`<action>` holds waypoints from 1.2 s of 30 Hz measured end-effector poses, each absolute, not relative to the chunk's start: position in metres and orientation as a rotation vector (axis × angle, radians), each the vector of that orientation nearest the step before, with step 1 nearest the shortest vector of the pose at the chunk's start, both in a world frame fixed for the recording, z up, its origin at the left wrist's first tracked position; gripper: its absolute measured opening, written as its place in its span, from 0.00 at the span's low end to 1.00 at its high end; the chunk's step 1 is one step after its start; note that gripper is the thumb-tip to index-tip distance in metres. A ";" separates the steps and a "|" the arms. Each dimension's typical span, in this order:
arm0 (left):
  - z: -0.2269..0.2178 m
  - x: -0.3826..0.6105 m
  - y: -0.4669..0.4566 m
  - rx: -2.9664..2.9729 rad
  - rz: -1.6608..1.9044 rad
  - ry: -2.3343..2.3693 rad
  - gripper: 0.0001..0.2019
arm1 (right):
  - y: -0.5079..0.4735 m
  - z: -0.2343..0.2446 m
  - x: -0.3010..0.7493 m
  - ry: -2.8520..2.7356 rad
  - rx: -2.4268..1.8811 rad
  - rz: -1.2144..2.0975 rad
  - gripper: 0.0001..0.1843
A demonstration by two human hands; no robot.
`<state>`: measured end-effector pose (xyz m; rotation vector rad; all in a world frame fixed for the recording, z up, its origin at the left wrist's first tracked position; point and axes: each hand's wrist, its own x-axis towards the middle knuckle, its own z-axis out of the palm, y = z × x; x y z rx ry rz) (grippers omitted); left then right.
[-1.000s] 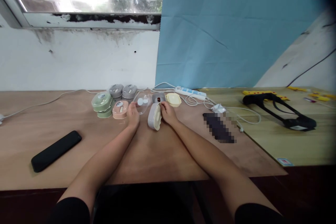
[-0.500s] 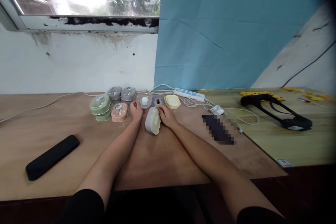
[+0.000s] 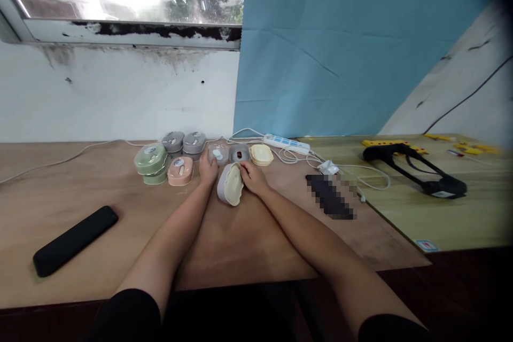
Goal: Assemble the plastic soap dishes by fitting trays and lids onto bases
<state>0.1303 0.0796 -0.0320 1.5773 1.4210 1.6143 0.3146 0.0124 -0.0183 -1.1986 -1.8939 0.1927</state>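
My right hand (image 3: pixel 255 178) grips the rim of a scalloped, cream-lined grey box (image 3: pixel 230 187), its thumb and fingers at the upper edge. The box is tilted on its side, with its open mouth turned to the right. My left hand (image 3: pixel 208 171) has its fingers and thumb at the left edge of a clear plastic lid (image 3: pixel 219 153) with a white patch in its middle. Just right of the lid sits a grey box part (image 3: pixel 239 153) with a dark brown spot. Pale yellow scalloped trays (image 3: pixel 261 154) lie beside it.
Lidded boxes stand at the left: stacked green ones (image 3: pixel 151 159), a pink one (image 3: pixel 180 171) and several grey ones (image 3: pixel 194 142). A black phone-like slab (image 3: pixel 75 240) lies front left. Behind right are a power strip (image 3: pixel 286 144), white cables and a black frame (image 3: pixel 417 168).
The clear lid has come down lower and flatter, and my left fingers have straightened along its side. My right hand still holds the grey box, tilted slightly further. The view has shifted a little.
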 end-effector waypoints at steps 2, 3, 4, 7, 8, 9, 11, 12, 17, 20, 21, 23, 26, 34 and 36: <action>-0.030 0.131 0.078 1.607 1.557 1.435 0.23 | 0.012 -0.018 0.315 -1.895 -1.207 0.188 0.15; -0.029 0.131 0.077 1.604 1.541 1.446 0.23 | 0.011 -0.018 0.315 -1.895 -1.208 0.183 0.15; -0.028 0.131 0.075 1.596 1.538 1.457 0.23 | 0.011 -0.018 0.315 -1.895 -1.206 0.177 0.15; -0.023 0.129 0.064 1.565 1.602 1.481 0.23 | 0.010 -0.017 0.315 -1.899 -1.206 0.158 0.15; -0.022 0.128 0.058 1.569 1.636 1.477 0.22 | 0.010 -0.017 0.315 -1.899 -1.209 0.151 0.16; -0.021 0.128 0.051 1.581 1.663 1.456 0.20 | 0.009 -0.017 0.316 -1.897 -1.211 0.142 0.16; -0.020 0.126 0.036 1.621 1.639 1.352 0.15 | 0.009 -0.016 0.316 -1.883 -1.204 0.117 0.16; -0.020 0.125 0.028 1.636 1.585 1.277 0.15 | 0.009 -0.016 0.316 -1.873 -1.195 0.101 0.16; -0.019 0.121 -0.003 1.632 1.265 0.956 0.26 | 0.008 -0.015 0.313 -1.850 -1.181 0.032 0.17; -0.016 0.120 -0.013 1.646 1.159 0.788 0.28 | 0.006 -0.014 0.312 -1.818 -1.205 0.017 0.17; -0.014 0.121 -0.016 1.664 1.152 0.720 0.28 | 0.006 -0.014 0.312 -1.799 -1.210 0.017 0.17; -0.011 0.125 -0.021 1.707 1.171 0.619 0.31 | 0.005 -0.013 0.313 -1.771 -1.212 0.017 0.17; -0.010 0.132 -0.028 1.718 1.185 0.649 0.36 | 0.005 -0.009 0.316 -1.762 -1.183 -0.008 0.17; -0.017 0.132 -0.021 1.784 1.196 0.926 0.18 | 0.009 -0.007 0.325 -1.794 -1.153 -0.067 0.17; -0.017 0.131 -0.020 1.807 1.202 0.931 0.17 | 0.010 -0.009 0.326 -1.794 -1.164 -0.066 0.17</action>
